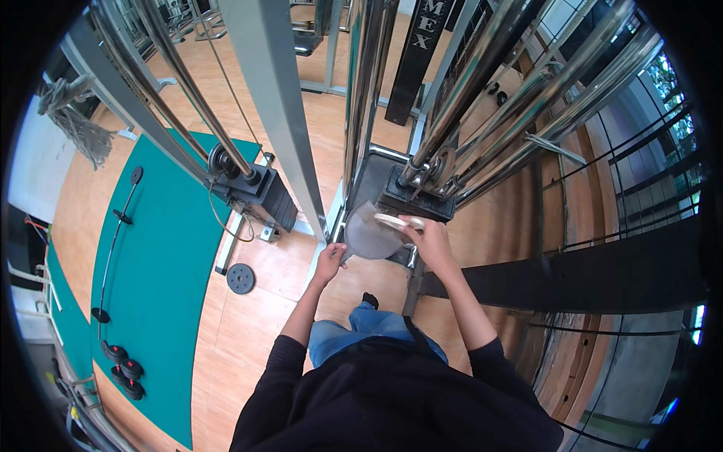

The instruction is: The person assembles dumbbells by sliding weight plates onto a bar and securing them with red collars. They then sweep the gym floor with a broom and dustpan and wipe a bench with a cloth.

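My left hand (330,262) is closed around the handle end of a grey, rounded dustpan (370,239), which is held out in front of me above the floor. In my right hand (431,245) is a brush with a pale handle (392,221); it lies over the right part of the pan. Its bristles are hard to make out. Just beyond the pan stands a black weight stack (414,197) with upright chrome guide rods (458,83).
A second weight stack (263,203) stands to the left behind a grey frame post (275,98). On the wooden floor lies a weight plate (241,279). A green mat (162,256) holds a barbell (113,252) and dumbbells (124,371). A black padded beam (572,271) extends at right.
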The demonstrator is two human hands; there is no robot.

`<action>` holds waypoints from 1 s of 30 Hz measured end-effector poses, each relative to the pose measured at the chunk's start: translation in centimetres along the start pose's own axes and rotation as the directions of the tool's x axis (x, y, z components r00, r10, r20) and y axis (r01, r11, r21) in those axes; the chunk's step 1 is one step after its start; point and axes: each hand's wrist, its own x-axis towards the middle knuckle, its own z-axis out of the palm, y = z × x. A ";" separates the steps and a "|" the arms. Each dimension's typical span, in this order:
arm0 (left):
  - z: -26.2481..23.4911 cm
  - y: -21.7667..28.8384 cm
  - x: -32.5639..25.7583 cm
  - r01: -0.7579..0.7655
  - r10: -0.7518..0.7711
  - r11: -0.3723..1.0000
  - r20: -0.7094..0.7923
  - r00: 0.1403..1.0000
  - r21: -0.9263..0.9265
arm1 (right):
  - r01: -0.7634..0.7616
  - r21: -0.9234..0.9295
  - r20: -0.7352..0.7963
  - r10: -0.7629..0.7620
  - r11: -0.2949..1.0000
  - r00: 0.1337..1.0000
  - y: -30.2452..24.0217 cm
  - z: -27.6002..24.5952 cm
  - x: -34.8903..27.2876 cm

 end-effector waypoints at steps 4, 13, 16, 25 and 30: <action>0.2 0.8 -0.3 0.011 -0.011 1.000 0.013 1.000 -0.005 | -0.038 -0.255 -0.278 -0.035 0.966 0.960 -2.3 -4.4 -3.5; 2.2 3.2 -0.2 -0.013 0.011 0.999 0.076 0.997 0.033 | 0.041 -0.010 -0.572 -0.040 0.999 0.819 0.7 -6.0 -1.8; 2.4 4.1 -0.7 0.006 -0.010 0.999 0.097 0.995 0.040 | 0.061 -0.024 -0.517 -0.065 0.998 0.854 3.9 -2.3 -3.0; 2.9 2.4 -1.9 -0.030 0.023 0.999 0.179 0.984 0.037 | -0.195 -0.063 -0.495 0.139 0.979 0.858 4.1 -5.6 -0.8; 4.9 2.5 -2.4 -0.034 0.017 0.997 0.229 0.973 0.073 | -0.207 -0.160 -0.504 0.101 0.965 0.858 8.1 -1.4 2.7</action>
